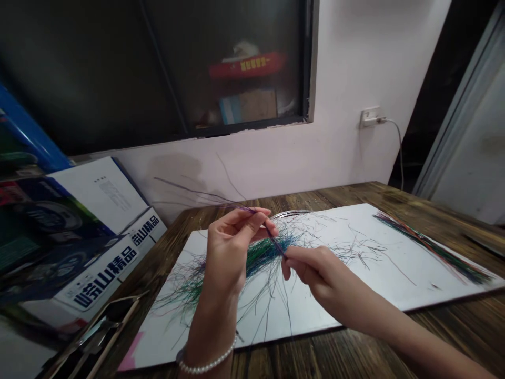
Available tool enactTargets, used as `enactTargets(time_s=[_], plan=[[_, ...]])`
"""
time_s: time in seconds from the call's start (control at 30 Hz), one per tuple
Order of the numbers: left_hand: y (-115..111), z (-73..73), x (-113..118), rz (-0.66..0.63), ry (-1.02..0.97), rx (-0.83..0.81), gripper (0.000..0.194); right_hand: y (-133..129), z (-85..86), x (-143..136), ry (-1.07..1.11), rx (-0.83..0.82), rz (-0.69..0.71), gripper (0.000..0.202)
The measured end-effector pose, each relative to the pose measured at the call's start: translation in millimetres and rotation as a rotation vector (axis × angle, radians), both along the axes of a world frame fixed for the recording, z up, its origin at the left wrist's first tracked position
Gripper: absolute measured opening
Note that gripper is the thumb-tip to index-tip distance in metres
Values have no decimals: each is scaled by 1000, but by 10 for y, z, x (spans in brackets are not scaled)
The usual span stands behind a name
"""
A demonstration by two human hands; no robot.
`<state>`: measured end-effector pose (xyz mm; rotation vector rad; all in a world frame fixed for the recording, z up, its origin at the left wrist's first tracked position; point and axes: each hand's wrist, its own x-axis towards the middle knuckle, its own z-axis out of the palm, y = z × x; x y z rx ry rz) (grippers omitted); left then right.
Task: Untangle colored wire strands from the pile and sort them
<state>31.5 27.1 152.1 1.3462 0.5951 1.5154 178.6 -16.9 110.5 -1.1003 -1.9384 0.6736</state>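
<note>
Between the fingertips of my left hand (236, 237) a thin bunch of dark purple strands (205, 193) is pinched, its loose ends fanning out to the upper left. My right hand (315, 268) pinches the same bunch lower down, so a short stretch runs taut between both hands. Beneath them a tangled pile of green and blue strands (260, 253) lies on a white board (307, 308). Part of that pile is hidden behind my left hand and wrist. Whether the strands are wire or fibre I cannot tell.
A straighter bundle of strands (434, 247) lies along the board's right side. Short scraps (363, 250) are scattered mid-board. Boxes (106, 268) stand at the left, near a tray with metal tools (97, 337). A wall socket (371, 118) with a plugged cable is behind the wooden table (343, 195).
</note>
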Motion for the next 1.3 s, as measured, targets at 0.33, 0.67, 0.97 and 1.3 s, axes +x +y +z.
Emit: enactTargets(time_s=[0.33, 0.67, 0.97, 1.3], plan=[[19, 42, -95, -153, 127, -130, 10, 31, 56, 116, 106, 31, -15, 26], [-26, 30, 33, -102, 394, -39, 13, 53, 71, 129, 43, 26, -50, 25], [-25, -67, 71, -202, 810, 59, 35, 35, 94, 132, 76, 34, 10, 25], [3, -77, 86, -180, 655, 47, 44, 0, 225, 310, 55, -42, 71, 21]])
